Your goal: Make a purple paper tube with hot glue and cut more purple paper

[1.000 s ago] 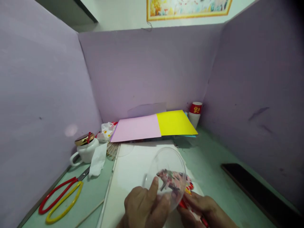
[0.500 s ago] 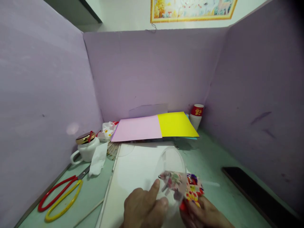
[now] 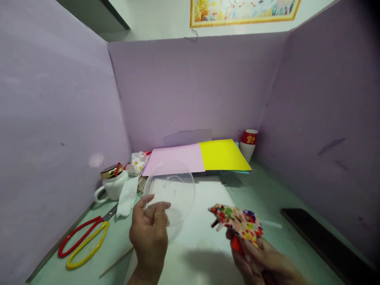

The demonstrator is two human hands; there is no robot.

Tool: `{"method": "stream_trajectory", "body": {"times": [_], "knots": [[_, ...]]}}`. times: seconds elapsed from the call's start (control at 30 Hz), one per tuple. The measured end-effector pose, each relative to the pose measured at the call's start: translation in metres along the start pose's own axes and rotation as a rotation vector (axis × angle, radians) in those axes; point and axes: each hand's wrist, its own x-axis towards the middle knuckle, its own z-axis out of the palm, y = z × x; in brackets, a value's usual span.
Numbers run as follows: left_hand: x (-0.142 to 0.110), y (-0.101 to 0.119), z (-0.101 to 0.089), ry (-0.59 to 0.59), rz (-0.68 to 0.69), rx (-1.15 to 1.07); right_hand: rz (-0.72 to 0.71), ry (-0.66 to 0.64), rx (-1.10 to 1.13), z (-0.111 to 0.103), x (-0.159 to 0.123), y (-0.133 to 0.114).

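Between the thumb and fingers of my left hand (image 3: 152,231) is a clear round plastic lid (image 3: 178,186), tilted up so its face turns toward me. My right hand (image 3: 255,255) grips a glue gun (image 3: 237,221) with a bright floral pattern by its handle, near a red trigger. Its nozzle points left toward the lid, with a gap between the two. A clear glue stick (image 3: 271,224) sticks out of the gun's back end. Under both hands lies a white board (image 3: 204,241).
Scissors (image 3: 86,241) with red and yellow handles, a thin stick (image 3: 115,262), a white tissue (image 3: 127,198) and a white mug (image 3: 114,188) are on the left. Pink paper (image 3: 178,154) and yellow paper (image 3: 225,154) lie behind, beside paper cups (image 3: 248,144). A dark phone-like slab (image 3: 320,241) lies right.
My left hand has moved the lid leftward and away from the glue gun, turning its face toward me. The gun has shifted slightly right and is now in full view.
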Motion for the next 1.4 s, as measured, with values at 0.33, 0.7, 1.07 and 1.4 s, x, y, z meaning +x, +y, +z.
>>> {"method": "stream_trajectory", "body": {"times": [0.33, 0.7, 1.07, 1.4], "knots": [[-0.008, 0.012, 0.003, -0.202, -0.414, -0.29, -0.417, 0.244, -0.075, -0.012, 0.011, -0.02], [-0.019, 0.006, 0.01, -0.313, -0.414, -0.244, -0.304, 0.121, 0.05, -0.002, 0.018, -0.017], [-0.025, 0.016, 0.021, -0.388, -0.57, -0.07, -0.227, 0.206, 0.032, -0.004, 0.024, -0.016], [-0.023, -0.012, 0.01, -0.42, 0.262, 0.385, -0.22, 0.516, -0.261, -0.021, 0.043, 0.003]]}}
